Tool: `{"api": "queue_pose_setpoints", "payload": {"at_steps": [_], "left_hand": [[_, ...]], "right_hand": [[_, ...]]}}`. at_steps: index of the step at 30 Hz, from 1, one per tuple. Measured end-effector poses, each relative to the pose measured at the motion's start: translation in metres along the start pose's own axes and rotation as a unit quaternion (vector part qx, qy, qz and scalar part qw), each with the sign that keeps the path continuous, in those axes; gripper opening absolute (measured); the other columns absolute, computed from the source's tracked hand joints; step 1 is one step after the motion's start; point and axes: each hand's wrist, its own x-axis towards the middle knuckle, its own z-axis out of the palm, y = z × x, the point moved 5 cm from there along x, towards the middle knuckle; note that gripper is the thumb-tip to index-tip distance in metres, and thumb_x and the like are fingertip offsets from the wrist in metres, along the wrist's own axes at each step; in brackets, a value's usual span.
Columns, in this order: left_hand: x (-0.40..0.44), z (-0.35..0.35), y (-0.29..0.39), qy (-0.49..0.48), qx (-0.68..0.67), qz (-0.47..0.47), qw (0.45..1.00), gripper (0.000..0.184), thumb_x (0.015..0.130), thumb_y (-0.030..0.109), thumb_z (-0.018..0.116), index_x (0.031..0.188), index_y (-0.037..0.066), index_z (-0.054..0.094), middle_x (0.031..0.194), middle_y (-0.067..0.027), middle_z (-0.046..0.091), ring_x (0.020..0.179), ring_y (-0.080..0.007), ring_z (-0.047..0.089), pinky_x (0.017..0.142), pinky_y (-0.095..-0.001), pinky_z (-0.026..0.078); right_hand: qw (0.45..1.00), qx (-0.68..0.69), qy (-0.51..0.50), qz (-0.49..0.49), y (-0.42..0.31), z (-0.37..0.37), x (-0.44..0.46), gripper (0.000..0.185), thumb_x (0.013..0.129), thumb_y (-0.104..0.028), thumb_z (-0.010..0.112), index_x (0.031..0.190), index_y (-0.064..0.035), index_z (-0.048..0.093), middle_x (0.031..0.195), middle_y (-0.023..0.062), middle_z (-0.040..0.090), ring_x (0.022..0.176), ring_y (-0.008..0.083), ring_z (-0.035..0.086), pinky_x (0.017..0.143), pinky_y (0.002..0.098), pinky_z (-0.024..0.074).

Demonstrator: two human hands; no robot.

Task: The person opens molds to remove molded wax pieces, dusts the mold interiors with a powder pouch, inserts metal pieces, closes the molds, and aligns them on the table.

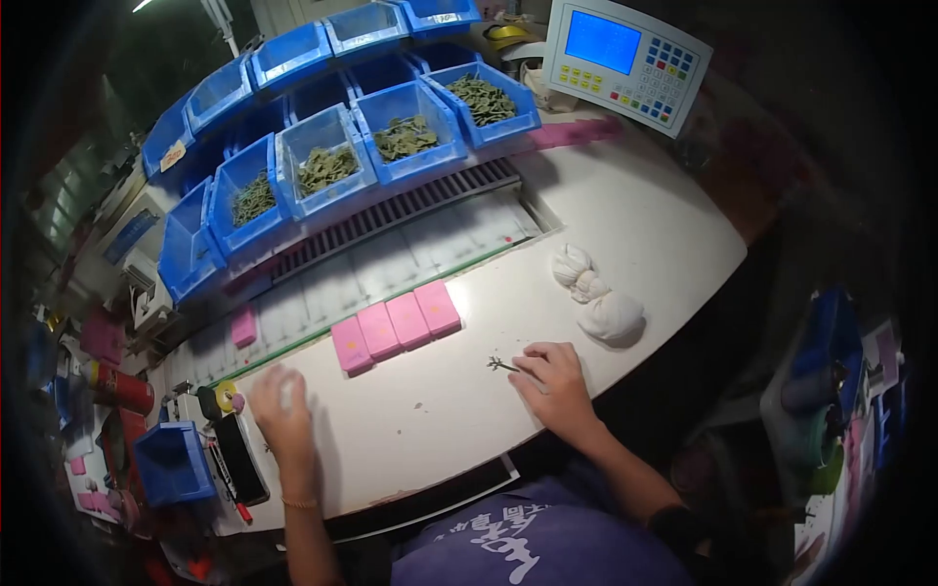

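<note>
My right hand [555, 389] rests low over the white tabletop, its fingers closed on the end of a small dark piece [501, 364] with short, light-tipped prongs; its exact kind is too small to make out. Motion blurs my left hand [283, 405], which is at the left of the table; whether its fingers hold anything does not show. Between the hands and farther back, several pink boxes [395, 329] stand side by side in a row. Beyond my right hand lies a knotted white cloth bundle [611, 314].
Blue bins [410, 137], some with green leaf-like pieces, rise in tiers at the back. A keypad console with a blue screen [603, 43] stands back right. At left are a blue bin [174, 464], a dark phone-like slab [240, 459] and a yellow roll [229, 395].
</note>
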Motion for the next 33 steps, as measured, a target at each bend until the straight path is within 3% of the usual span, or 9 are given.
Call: {"api": "queue_pose_setpoints", "payload": {"at_steps": [3,5,6,8,10,15,16,22,33], "left_hand": [[-0.048,0.009,0.036,-0.094,-0.184,-0.081,0.975,0.009,0.089,0.006,0.064,0.093,-0.001,0.067,0.099,-0.0116,0.064,0.088,-0.0196,0.06,0.072,-0.031,0.05],[-0.088,0.04,0.034,-0.181,-0.368,-0.232,0.882,0.01,0.093,0.007,0.062,0.09,0.0,0.067,0.078,-0.0033,0.061,0.063,-0.0074,0.054,0.055,-0.023,0.044],[-0.097,0.048,0.054,-0.21,-0.389,-0.209,0.873,0.014,0.095,0.011,0.061,0.09,-0.001,0.067,0.071,-0.0022,0.062,0.058,-0.0063,0.052,0.052,-0.0219,0.044],[-0.109,0.056,0.089,-0.32,-0.441,-0.256,0.798,0.018,0.095,0.012,0.062,0.099,-0.004,0.069,0.079,-0.0063,0.066,0.064,-0.0085,0.058,0.056,-0.0236,0.049],[-0.114,0.066,0.114,-0.325,-0.462,-0.252,0.786,0.022,0.097,0.013,0.06,0.104,-0.005,0.068,0.086,-0.0083,0.068,0.069,-0.0099,0.06,0.062,-0.024,0.052],[-0.118,0.077,0.141,-0.358,-0.6,-0.341,0.629,0.027,0.098,0.019,0.059,0.107,-0.005,0.066,0.091,-0.0098,0.068,0.073,-0.0118,0.061,0.069,-0.0241,0.051],[-0.118,0.078,0.14,-0.359,-0.601,-0.34,0.628,0.027,0.098,0.019,0.059,0.107,-0.005,0.066,0.091,-0.0098,0.068,0.073,-0.0118,0.061,0.069,-0.0241,0.051],[-0.116,0.071,0.127,-0.296,-0.628,-0.293,0.657,0.021,0.094,0.015,0.065,0.097,-0.005,0.068,0.083,-0.0091,0.067,0.068,-0.0134,0.059,0.061,-0.0251,0.047],[-0.105,0.043,0.135,-0.232,-0.51,-0.192,0.806,0.01,0.089,0.003,0.069,0.095,-0.006,0.069,0.081,-0.0088,0.068,0.069,-0.0122,0.063,0.062,-0.0244,0.052]], "right_hand": [[0.999,-0.048,-0.02,-0.006,0.0,0.012,0.003,0.012,0.083,-0.011,0.068,0.093,-0.0055,0.067,0.1,0.0051,0.061,0.097,0.0255,0.054,0.084,0.038,0.0418],[0.997,-0.077,-0.029,-0.004,-0.003,0.015,0.004,0.01,0.084,-0.011,0.067,0.093,-0.0063,0.065,0.1,0.0043,0.061,0.098,0.0252,0.053,0.083,0.0381,0.0414],[0.996,-0.078,-0.03,0.013,-0.004,0.016,0.004,0.01,0.084,-0.01,0.066,0.093,-0.0061,0.064,0.099,0.0055,0.061,0.098,0.0262,0.053,0.084,0.0383,0.0415],[0.996,-0.079,-0.032,0.025,-0.011,0.019,0.004,0.01,0.084,-0.009,0.066,0.093,-0.0058,0.063,0.099,0.0068,0.06,0.099,0.0273,0.052,0.085,0.0386,0.0416],[0.992,0.11,-0.031,0.061,-0.024,0.017,-0.002,0.01,0.086,-0.009,0.065,0.094,-0.0046,0.064,0.1,0.01,0.059,0.101,0.0292,0.051,0.089,0.0382,0.0412],[0.934,0.323,-0.08,0.129,-0.055,0.024,-0.016,0.01,0.095,-0.011,0.059,0.1,-0.0035,0.062,0.1,0.0084,0.058,0.104,0.0199,0.052,0.089,0.0328,0.0455],[0.898,0.399,-0.089,0.165,-0.055,0.027,-0.019,0.011,0.099,-0.012,0.056,0.102,-0.0029,0.061,0.099,0.0053,0.058,0.104,0.0129,0.052,0.086,0.0297,0.0486],[0.713,0.61,-0.186,0.292,-0.063,0.034,-0.024,0.019,0.099,-0.012,0.056,0.113,0.0006,0.061,0.109,0.0058,0.06,0.095,0.0115,0.058,0.084,0.0279,0.05],[0.756,0.57,-0.161,0.28,-0.055,0.038,-0.031,0.018,0.098,-0.012,0.057,0.107,0.0008,0.066,0.1,0.0027,0.064,0.089,0.0071,0.058,0.082,0.0245,0.0471]]}}
